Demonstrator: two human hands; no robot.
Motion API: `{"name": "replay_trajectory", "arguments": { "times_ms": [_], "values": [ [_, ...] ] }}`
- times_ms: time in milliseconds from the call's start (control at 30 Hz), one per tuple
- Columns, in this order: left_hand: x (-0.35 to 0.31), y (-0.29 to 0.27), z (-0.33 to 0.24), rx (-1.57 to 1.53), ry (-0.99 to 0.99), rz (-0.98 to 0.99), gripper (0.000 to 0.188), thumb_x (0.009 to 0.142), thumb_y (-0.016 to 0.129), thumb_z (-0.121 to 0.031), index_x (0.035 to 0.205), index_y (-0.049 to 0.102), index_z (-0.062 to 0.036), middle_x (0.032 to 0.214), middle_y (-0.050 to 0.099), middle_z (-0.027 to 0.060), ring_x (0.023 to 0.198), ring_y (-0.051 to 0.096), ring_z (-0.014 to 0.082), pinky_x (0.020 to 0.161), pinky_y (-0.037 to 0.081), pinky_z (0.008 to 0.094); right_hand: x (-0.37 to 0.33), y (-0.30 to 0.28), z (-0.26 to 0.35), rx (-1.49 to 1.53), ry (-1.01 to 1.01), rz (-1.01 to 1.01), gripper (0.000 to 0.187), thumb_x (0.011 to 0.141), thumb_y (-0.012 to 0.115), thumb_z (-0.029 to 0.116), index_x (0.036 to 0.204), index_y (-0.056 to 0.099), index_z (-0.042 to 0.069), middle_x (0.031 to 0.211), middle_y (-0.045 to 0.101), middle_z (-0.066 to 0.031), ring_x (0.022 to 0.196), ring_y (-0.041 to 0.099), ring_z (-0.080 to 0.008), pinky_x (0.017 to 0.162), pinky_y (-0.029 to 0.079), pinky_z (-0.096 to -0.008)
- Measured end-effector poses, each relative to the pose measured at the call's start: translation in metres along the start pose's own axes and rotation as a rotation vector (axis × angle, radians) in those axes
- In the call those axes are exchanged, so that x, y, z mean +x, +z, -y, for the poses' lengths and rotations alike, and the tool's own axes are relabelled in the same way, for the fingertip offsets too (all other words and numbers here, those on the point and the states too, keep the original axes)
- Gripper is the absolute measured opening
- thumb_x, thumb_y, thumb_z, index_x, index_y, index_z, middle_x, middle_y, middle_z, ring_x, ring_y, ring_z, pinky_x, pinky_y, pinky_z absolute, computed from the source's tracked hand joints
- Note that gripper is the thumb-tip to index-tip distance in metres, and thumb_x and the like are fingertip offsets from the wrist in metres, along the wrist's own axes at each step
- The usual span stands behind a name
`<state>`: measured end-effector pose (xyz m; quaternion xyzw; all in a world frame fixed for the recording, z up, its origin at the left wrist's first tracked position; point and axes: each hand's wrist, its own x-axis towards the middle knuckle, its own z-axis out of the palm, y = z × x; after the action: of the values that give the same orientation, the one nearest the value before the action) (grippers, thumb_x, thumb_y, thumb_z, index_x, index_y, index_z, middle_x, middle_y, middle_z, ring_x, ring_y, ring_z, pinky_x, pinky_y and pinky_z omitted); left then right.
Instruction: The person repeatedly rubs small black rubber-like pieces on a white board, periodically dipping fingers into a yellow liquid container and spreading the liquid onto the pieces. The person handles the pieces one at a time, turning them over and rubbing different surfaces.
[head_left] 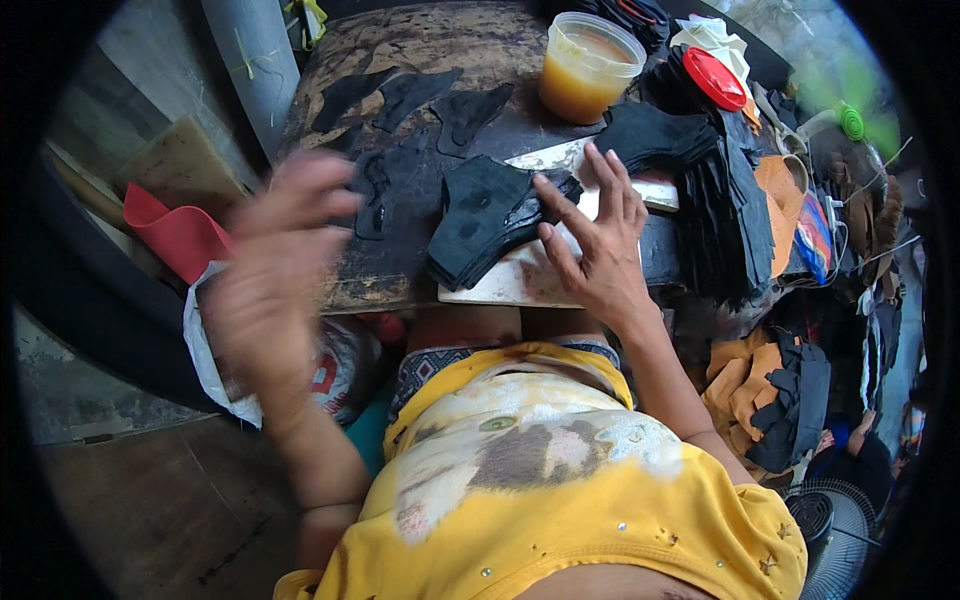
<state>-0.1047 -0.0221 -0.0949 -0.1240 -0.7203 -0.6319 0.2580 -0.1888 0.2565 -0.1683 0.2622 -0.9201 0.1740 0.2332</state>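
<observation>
**Right hand on the black stack, left hand in the air**

The right hand (pixel 598 245) lies open, fingers spread, its fingertips pressing the edge of a stack of black cut pieces (pixel 490 215). That stack sits on a pale board (pixel 525 280) just under and to the left of the hand, at the near edge of the dark worktop (pixel 400 50).

The left hand (pixel 268 285) is raised off the worktop, open and empty, blurred, well left of the stack. Below it hangs a white bag (pixel 215 375), and beside it a red sheet (pixel 175 235).

Beyond the right hand's fingertips stands a tub of amber liquid (pixel 588 65). To the hand's right a bigger pile of black pieces (pixel 725 200) fans out, with a red lid (pixel 714 78) past it. More single black pieces (pixel 400 100) lie flat farther up the worktop.
</observation>
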Motion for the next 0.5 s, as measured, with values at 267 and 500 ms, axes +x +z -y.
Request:
{"name": "replay_trajectory", "arguments": {
  "times_ms": [267,500],
  "values": [
    [-0.02,0.052,0.072,0.242,-0.198,0.224,0.034,0.088,0.068,-0.002,0.122,0.069,-0.0054,0.116,0.061,0.0062,0.095,0.057,0.0099,0.078,0.047,0.0228,-0.005,-0.001,0.012,-0.106,0.052,-0.025,0.05,0.089,0.064,0.035,0.133,0.061,0.011,0.155,0.03,-0.0238,0.147,0.021,-0.0402,0.115,0.012,-0.0531],
    [-0.025,0.049,0.075,0.142,-0.259,0.191,0.036,0.085,0.07,-0.003,0.121,0.069,-0.0059,0.113,0.064,0.0085,0.1,0.062,0.017,0.081,0.048,0.0262,-0.02,-0.003,0.033,0.007,-0.113,0.018,0.049,0.092,0.059,0.035,0.134,0.06,0.01,0.157,0.029,-0.0212,0.149,0.019,-0.0374,0.116,0.006,-0.0558]
  ]
}}
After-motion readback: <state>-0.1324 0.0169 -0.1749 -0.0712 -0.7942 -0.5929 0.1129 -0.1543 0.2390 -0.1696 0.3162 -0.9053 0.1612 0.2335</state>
